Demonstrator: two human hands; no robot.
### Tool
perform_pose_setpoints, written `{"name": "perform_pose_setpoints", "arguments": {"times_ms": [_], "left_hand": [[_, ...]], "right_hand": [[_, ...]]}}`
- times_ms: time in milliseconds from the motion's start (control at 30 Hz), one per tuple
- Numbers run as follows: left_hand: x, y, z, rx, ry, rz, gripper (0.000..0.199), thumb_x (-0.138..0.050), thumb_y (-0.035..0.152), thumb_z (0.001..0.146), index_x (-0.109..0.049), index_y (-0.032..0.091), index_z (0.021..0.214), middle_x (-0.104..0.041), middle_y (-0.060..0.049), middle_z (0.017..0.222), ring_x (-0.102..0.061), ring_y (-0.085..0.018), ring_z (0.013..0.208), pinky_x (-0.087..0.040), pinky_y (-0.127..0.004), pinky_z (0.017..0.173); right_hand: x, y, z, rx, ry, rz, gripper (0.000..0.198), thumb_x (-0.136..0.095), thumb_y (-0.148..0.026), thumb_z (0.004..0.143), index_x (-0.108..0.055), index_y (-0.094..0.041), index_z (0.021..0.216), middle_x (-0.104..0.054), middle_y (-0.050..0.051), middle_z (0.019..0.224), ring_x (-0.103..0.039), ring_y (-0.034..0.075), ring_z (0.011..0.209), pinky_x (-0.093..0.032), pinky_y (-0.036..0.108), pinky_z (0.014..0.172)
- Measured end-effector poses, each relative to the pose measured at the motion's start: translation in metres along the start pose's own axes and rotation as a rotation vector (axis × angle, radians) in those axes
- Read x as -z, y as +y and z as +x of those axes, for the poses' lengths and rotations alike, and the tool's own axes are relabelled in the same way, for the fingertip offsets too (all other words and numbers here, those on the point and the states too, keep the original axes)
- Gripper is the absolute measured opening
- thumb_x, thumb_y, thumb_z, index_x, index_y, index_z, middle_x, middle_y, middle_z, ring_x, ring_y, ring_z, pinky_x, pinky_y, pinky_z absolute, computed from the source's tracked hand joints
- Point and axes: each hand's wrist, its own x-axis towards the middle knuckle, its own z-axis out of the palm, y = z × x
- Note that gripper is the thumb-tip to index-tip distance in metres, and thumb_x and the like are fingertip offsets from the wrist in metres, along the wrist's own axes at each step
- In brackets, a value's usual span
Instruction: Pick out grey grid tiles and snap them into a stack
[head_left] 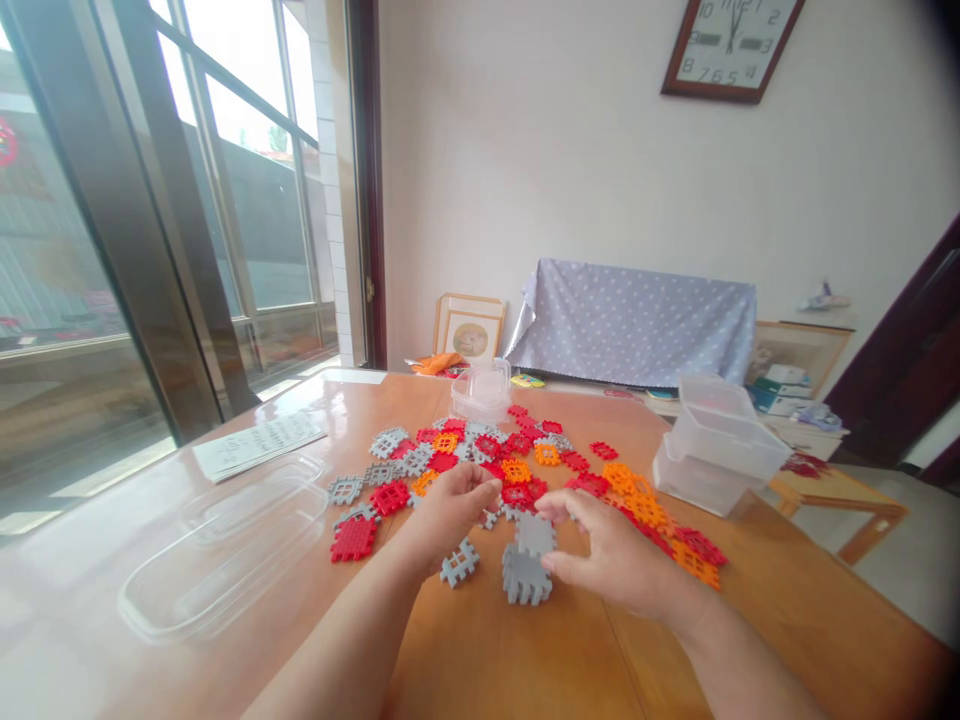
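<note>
Two hands at a grey block stack on the tabletop [465,650].

The right hand [615,555] has its fingers [559,507] closed on the grey block stack [527,563], which stands upright at its 9 o'clock. The left hand [450,515] is curled, fingers among loose tiles [517,470] at 12 o'clock; a grey tile [459,563] lies beneath it.

- Left hand [450,515]: bare, no glove, ring or watch seen.
- Right hand [615,560]: bare likewise.
- Both forearms: uncovered, no sleeves in view.
</note>
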Motion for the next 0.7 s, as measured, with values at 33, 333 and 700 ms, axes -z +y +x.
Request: {"name": "perform_pose_setpoints", "arguments": {"times_ms": [33, 333, 700], "left_hand": [[0.002, -0.001, 0.001, 0.008, 0.019, 0.002, 0.032, -0.066, 0.049, 0.085, -0.056, 0.019, 0.087, -0.066, -0.002, 0.077, -0.055, -0.013, 0.067, -0.040, -0.025, 0.063], [0.010, -0.005, 0.006, -0.010, 0.049, -0.010, 0.029, -0.065, 0.046, 0.083, -0.056, 0.019, 0.088, -0.065, -0.001, 0.076, -0.056, -0.013, 0.066, -0.041, -0.026, 0.065], [0.026, -0.006, 0.009, 0.048, 0.121, 0.205, 0.015, -0.055, 0.024, 0.074, -0.061, 0.019, 0.087, -0.063, 0.000, 0.072, -0.052, -0.014, 0.061, -0.037, -0.025, 0.058]], "right_hand": [[0.001, -0.002, -0.001, 0.003, -0.020, -0.009, 0.044, -0.073, -0.025, 0.077, -0.063, -0.030, 0.119, -0.068, 0.003, 0.119, -0.062, 0.024, 0.114, -0.048, 0.040, 0.100], [-0.006, -0.002, -0.004, 0.006, -0.101, -0.042, 0.040, -0.078, -0.026, 0.071, -0.069, -0.031, 0.110, -0.068, 0.004, 0.112, -0.064, 0.026, 0.100, -0.050, 0.041, 0.093], [-0.001, 0.008, 0.004, -0.027, -0.014, 0.053, 0.025, -0.068, -0.028, 0.082, -0.070, -0.029, 0.108, -0.071, 0.002, 0.111, -0.064, 0.025, 0.102, -0.049, 0.039, 0.092]]}}
